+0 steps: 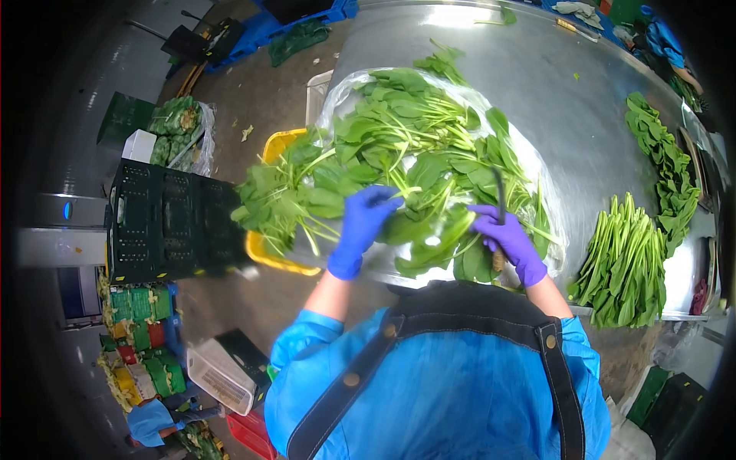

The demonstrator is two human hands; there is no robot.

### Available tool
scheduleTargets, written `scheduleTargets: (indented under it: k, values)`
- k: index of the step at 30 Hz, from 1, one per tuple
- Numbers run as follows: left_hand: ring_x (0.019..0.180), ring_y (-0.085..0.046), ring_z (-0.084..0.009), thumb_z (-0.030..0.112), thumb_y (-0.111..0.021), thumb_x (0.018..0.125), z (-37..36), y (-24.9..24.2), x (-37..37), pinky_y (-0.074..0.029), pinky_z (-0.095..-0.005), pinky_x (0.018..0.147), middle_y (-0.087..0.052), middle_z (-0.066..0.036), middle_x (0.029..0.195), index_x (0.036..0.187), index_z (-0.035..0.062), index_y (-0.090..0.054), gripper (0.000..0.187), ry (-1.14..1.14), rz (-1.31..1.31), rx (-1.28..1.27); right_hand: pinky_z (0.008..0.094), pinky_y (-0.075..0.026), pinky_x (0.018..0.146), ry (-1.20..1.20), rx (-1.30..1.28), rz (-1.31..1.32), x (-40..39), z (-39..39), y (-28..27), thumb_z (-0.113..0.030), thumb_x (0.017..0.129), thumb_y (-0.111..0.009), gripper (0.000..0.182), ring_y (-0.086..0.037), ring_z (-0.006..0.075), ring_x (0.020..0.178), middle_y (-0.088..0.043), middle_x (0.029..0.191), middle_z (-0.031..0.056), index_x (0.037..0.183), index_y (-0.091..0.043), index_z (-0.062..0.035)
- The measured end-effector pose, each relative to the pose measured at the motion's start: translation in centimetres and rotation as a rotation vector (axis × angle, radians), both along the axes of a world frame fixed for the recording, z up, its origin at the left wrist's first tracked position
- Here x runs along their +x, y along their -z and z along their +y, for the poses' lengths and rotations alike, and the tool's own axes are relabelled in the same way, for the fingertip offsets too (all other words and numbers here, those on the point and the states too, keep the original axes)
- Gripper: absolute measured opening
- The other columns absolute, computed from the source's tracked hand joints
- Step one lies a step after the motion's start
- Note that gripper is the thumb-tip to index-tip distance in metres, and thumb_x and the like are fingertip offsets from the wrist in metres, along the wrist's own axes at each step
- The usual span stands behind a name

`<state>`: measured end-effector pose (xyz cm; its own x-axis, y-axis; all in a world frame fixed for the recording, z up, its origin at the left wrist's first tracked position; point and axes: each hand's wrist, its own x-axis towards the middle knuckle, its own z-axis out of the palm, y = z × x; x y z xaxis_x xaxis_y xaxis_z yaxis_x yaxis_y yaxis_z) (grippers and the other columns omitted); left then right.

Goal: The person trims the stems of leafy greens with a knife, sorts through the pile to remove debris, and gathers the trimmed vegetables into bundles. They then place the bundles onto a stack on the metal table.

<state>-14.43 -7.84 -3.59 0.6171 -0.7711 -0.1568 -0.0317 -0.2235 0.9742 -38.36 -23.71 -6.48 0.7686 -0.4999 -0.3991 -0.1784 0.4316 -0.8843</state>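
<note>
My left hand (360,226), in a blue-purple glove, is at the near left edge of a heap of leafy greens (406,115). Its fingers curl together beside a pale stem end; what lies between them is hidden. A purple glove covers my right hand (510,236), which is wrapped round the wooden handle (498,259) of a knife with a dark, narrow blade (501,192) pointing away from me. Between my hands lie loose leaves (437,241), partly blurred. Clear plastic sheeting (548,180) lies under the heap.
Bundled greens (625,264) lie at the right of the metal table (567,92), with another leafy row (663,169) behind. A yellow crate (280,261) is under greens at left, near dark stacked crates (172,222). Another knife (576,29) lies at the far edge. Other people (153,422) are nearby.
</note>
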Motion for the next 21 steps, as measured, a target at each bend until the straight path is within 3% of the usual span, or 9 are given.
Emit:
scheduleTargets:
  k: [3, 5, 7, 8, 10, 12, 15, 19, 21]
  values:
    - [0.070, -0.059, -0.0093, 0.011, -0.072, 0.077, -0.6, 0.8, 0.0, -0.048, -0.0235, 0.067, -0.066, -0.005, 0.078, 0.092, -0.0005, -0.068, 0.020, -0.072, -0.152, 0.062, 0.0192, -0.034, 0.044, -0.076, -0.066, 0.035, 1.3, 0.9, 1.5, -0.014, 0.079, -0.068, 0.034, -0.043, 0.0037, 0.046, -0.053, 0.066, -0.0023, 0.111, -0.060, -0.0019]
    - [0.081, -0.061, -0.0171, 0.014, -0.074, 0.074, -0.4, 1.7, 0.6, -0.049, -0.0287, 0.076, -0.064, -0.012, 0.091, 0.102, 0.0017, -0.065, 0.032, -0.130, -0.229, 0.111, 0.0185, -0.033, 0.043, -0.121, -0.051, 0.040, 2.0, 0.9, 2.6, -0.014, 0.080, -0.068, 0.031, -0.043, 0.0041, 0.046, -0.055, 0.067, -0.0014, 0.107, -0.061, -0.0013]
    - [0.099, -0.057, -0.0265, 0.018, -0.075, 0.070, -0.5, 0.0, 0.3, -0.045, -0.0347, 0.087, -0.057, -0.018, 0.110, 0.112, 0.0045, -0.059, 0.047, -0.270, -1.324, 0.088, 0.0178, -0.033, 0.043, -0.115, -0.048, 0.033, 2.3, 0.8, 2.7, -0.013, 0.080, -0.067, 0.027, -0.043, 0.0043, 0.046, -0.056, 0.067, -0.0008, 0.103, -0.061, -0.0011]
    - [0.111, -0.049, -0.0313, 0.022, -0.075, 0.067, -0.2, 1.1, -0.3, -0.041, -0.0382, 0.094, -0.047, -0.020, 0.126, 0.118, 0.0059, -0.055, 0.057, -0.137, -1.198, 0.087, 0.0177, -0.034, 0.043, -0.123, -0.032, 0.032, 2.2, 0.8, 2.9, -0.013, 0.080, -0.066, 0.026, -0.044, 0.0043, 0.046, -0.056, 0.068, -0.0003, 0.103, -0.061, -0.0010]
    - [0.104, -0.054, -0.0302, 0.024, -0.076, 0.068, -0.1, 2.0, -3.0, -0.043, -0.0369, 0.091, -0.055, -0.018, 0.117, 0.114, 0.0050, -0.057, 0.054, 0.259, -0.591, 0.046, 0.0176, -0.034, 0.043, -0.136, -0.018, 0.033, 2.2, 0.9, 2.7, -0.012, 0.080, -0.066, 0.025, -0.044, 0.0042, 0.046, -0.057, 0.068, 0.0001, 0.102, -0.061, -0.0009]
    - [0.096, -0.059, -0.0259, 0.026, -0.074, 0.073, -0.3, 3.5, -6.6, -0.046, -0.0349, 0.086, -0.061, -0.014, 0.104, 0.113, 0.0049, -0.057, 0.048, 0.460, -0.296, 0.128, 0.0161, -0.035, 0.043, -0.176, -0.023, 0.014, 2.3, 1.3, 1.2, -0.012, 0.079, -0.065, 0.031, -0.045, 0.0041, 0.046, -0.060, 0.072, 0.0011, 0.108, -0.060, -0.0003]
    - [0.092, -0.061, -0.0180, 0.024, -0.072, 0.078, -1.0, 6.5, -6.5, -0.048, -0.0328, 0.083, -0.063, -0.010, 0.102, 0.111, -0.0002, -0.058, 0.043, 0.384, 0.114, 0.160, 0.0163, -0.036, 0.044, -0.119, -0.023, -0.027, 2.4, 1.1, -1.6, -0.013, 0.081, -0.062, 0.031, -0.045, 0.0037, 0.046, -0.063, 0.078, 0.0018, 0.109, -0.060, 0.0001]
    - [0.113, -0.052, -0.0315, 0.021, -0.052, 0.089, -0.9, 3.1, 0.2, -0.040, -0.0456, 0.099, -0.050, -0.017, 0.127, 0.133, -0.0019, -0.036, 0.053, 0.085, 0.828, -0.473, 0.0172, -0.034, 0.042, 0.059, -0.159, 0.046, 2.9, -2.5, 0.4, -0.017, 0.084, -0.059, 0.034, -0.041, 0.0036, 0.044, -0.065, 0.086, 0.0024, 0.115, -0.059, -0.0022]
    - [0.116, -0.050, -0.0342, 0.021, -0.048, 0.088, -0.2, 2.3, 3.3, -0.036, -0.0485, 0.103, -0.048, -0.020, 0.130, 0.135, -0.0018, -0.034, 0.054, 0.112, 0.924, -0.560, 0.0214, -0.044, 0.053, -0.021, -0.224, 0.140, 4.2, -4.0, 2.7, -0.016, 0.084, -0.057, 0.033, -0.053, 0.0098, 0.055, -0.067, 0.091, 0.0053, 0.116, -0.060, -0.0054]
